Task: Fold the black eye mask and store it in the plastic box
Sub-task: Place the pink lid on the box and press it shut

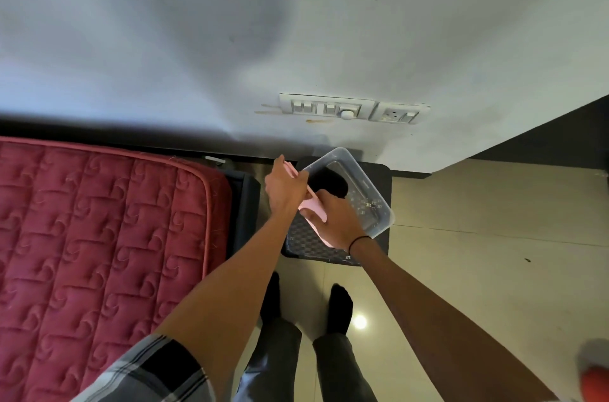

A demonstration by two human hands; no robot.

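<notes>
The black eye mask point(329, 185) lies as a dark rounded lump inside the clear plastic box point(379, 203), toward the box's 10 o'clock corner, and the box sits tilted on a small dark stool point(316, 246) whose patterned top serves as the surface, at about 12 o'clock from the person's feet. Both hands hold a pink lid point(313, 208) over the box's near-left edge: the left hand point(285, 189) has its fingers clamped on the lid's far end at roughly 10 o'clock of the box, and the right hand point(336, 220) has its fingers closed on the near end at about 7 o'clock. By the look of it, the mask is light, soft and limp, so it should stay where it is dropped but may spring open from its fold; it is best pinched at the folded middle. The box looks thin, light and rigid and could skid on the stool, so it wants steadying at a rim or corner. The lid seems thin and slightly flexible, best held at opposite ends as here. Count: one mask, one box, one lid, one stool, two hands. A red quilted mattress point(99, 236) lies at 9 o'clock, and a switch panel point(352, 109) is on the wall at 12 o'clock.
</notes>
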